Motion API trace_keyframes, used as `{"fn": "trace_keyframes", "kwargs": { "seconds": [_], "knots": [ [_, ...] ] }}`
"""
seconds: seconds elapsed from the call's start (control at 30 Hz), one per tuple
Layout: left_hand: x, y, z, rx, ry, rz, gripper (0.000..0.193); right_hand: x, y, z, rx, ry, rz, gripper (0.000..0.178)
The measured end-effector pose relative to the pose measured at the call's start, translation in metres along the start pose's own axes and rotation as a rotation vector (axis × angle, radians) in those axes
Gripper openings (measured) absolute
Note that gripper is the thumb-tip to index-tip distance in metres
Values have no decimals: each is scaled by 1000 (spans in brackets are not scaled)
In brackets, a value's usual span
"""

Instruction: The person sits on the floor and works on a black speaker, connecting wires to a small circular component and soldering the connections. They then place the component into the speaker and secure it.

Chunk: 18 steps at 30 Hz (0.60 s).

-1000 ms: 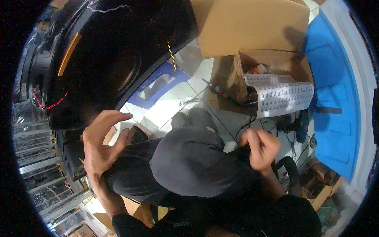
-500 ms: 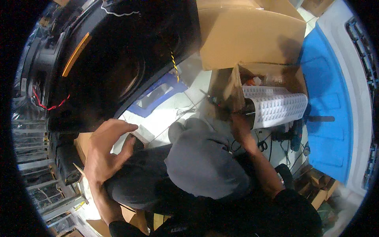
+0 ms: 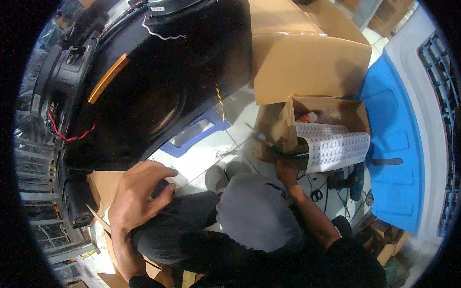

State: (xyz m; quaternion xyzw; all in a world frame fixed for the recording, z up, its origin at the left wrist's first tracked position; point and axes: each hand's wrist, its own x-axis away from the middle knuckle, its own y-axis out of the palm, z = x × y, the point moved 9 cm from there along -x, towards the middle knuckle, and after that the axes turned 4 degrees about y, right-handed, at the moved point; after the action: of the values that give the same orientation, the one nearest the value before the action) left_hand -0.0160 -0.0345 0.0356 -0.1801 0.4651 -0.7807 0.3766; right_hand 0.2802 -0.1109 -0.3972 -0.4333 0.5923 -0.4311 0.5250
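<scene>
A large black speaker cabinet (image 3: 144, 96) fills the upper left, with a twisted red-and-black wire (image 3: 72, 138), a yellow-and-black wire (image 3: 220, 98) and a white wire (image 3: 161, 34) coming out of it. My left hand (image 3: 144, 194) is by its near edge, above my knee, thumb and fingers apart and nothing visibly gripped. My right hand (image 3: 288, 174) reaches low beside the small open cardboard box (image 3: 288, 115). Its fingers are in shadow, so any hold is hidden. Just beyond it lies a dark, slim tool (image 3: 263, 139), too blurred to name. A printed label sheet (image 3: 336, 149) drapes over the box's near side.
A blue plastic stool (image 3: 177, 149) stands under the cabinet's edge. Scissors (image 3: 316, 195), cables and a power drill (image 3: 355, 182) lie on the tiled floor at right. A blue-and-grey panel (image 3: 398, 144) borders the right side. A large carton (image 3: 312, 67) stands behind the small box.
The view has tilted, so the scene sits lower and more of the cabinet's top shows. My right hand has drawn in lower beside the small box. My left hand keeps its spread pose.
</scene>
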Motion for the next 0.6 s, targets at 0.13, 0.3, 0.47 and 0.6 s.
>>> {"fn": "trace_keyframes", "kwargs": {
  "seconds": [0.13,0.3,0.47,0.6],
  "knots": [
    [2,3,-5,13,11,-4,25,-13,3,3,67,55,-50,19],
    [1,-1,-7,8,18,8,24,-19,23,10,8,13,-178,26],
    [1,-2,-3,13,31,7,24,-17,13,1,-45,-85,36,35],
    [3,-4,-4,14,21,19,24,-25,3,1,-171,-33,-13,36]
  ]
}}
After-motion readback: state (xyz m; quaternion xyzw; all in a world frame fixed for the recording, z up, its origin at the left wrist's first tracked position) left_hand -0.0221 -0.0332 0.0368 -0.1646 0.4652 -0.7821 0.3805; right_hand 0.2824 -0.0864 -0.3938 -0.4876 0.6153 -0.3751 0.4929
